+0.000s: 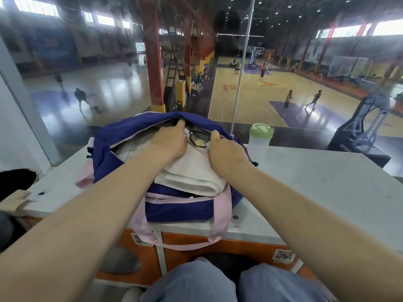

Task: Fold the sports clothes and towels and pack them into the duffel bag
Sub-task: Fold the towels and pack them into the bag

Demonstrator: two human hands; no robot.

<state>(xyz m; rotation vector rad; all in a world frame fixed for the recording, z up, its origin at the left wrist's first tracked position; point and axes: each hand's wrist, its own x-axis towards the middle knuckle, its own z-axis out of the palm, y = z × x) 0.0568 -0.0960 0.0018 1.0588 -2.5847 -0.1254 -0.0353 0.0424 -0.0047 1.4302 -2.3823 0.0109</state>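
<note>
- Grey-blue trousered knees (pixel 229 282) sit lowest, before orange locker fronts (pixel 218 251).
- Purple duffel bag (pixel 174 205) lies open on the white counter (pixel 316 182), pink strap (pixel 181 245) hanging over the edge.
- Left hand (pixel 170 142) and right hand (pixel 226 151) press a folded white towel (pixel 192 175) into the bag; fingertips are hidden.
- Green-lidded bottle (pixel 260 138) stands just beside the bag.

Folded white towel (pixel 192 171) in open duffel bag (pixel 178 209)

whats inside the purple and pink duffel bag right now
Inside the purple and pink duffel bag lies a folded white towel, with grey cloth beside it. Both hands cover part of the opening; anything beneath the towel is hidden.
</note>
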